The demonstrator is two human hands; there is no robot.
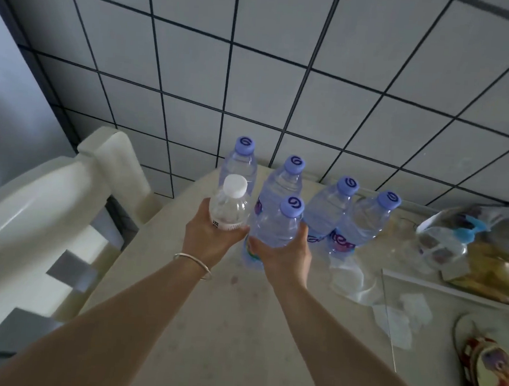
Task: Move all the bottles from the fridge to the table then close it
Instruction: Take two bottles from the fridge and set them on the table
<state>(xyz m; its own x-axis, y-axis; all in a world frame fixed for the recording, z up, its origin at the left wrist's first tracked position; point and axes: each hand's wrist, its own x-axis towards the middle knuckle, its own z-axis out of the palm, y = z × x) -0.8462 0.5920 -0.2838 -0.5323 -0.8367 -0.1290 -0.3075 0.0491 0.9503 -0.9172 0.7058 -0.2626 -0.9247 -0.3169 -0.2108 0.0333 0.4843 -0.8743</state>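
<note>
Dim, cool, bluish light fills the view, with no hard shadows. A soft sheen lies on the white chair (42, 206) at left. Wide-angle distortion bends the tiled wall's (287, 73) grout lines and stretches the near forearms. The left and right edges smear with blur; the bottles (283, 192) at centre are fairly sharp.

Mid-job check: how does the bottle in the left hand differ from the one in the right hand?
The clear plastic bottle with the white cap, gripped by the left hand, has a plain white cap; the blue-tinted plastic bottle with the purple cap, gripped by the right hand, has a swirl-marked purple cap. The white-capped one looks smaller and colourless with a white label; the purple-capped one is bigger, with a colourful label. Both are upright, capped and held over the beige table.
</note>
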